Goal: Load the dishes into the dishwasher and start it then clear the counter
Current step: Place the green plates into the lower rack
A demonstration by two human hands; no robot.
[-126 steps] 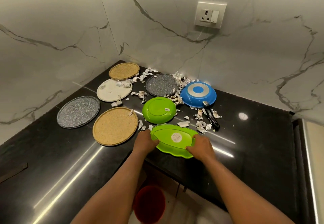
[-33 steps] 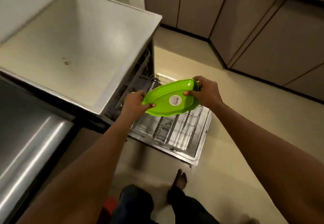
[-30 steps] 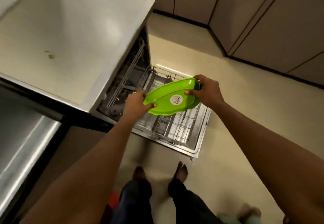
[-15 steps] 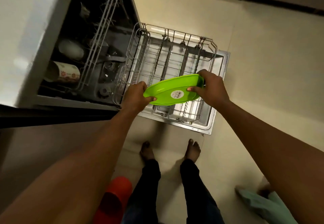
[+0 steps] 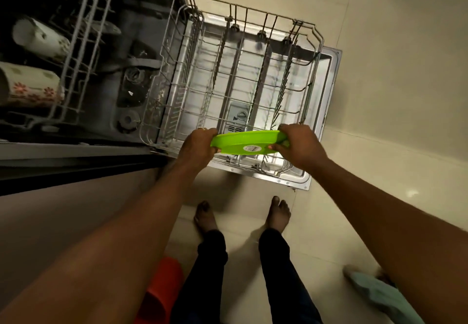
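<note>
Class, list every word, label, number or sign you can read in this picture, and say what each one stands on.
Nothing here can be read.
Round white sticker on the green plate: print too blurred to read.
Mugs in the upper rack: flower pattern only, no words.
Dispenser dial on the open door: marks too small.

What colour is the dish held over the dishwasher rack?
Bright lime green, with a small white sticker; the green dish shows clearly in the head view.

Bare arms point(image 5: 141, 225) — dark trousers point(image 5: 202, 283), barefoot.

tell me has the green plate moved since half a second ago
Yes. The green plate has come down toward the near edge of the pulled-out lower rack, tipped more on edge.
</note>
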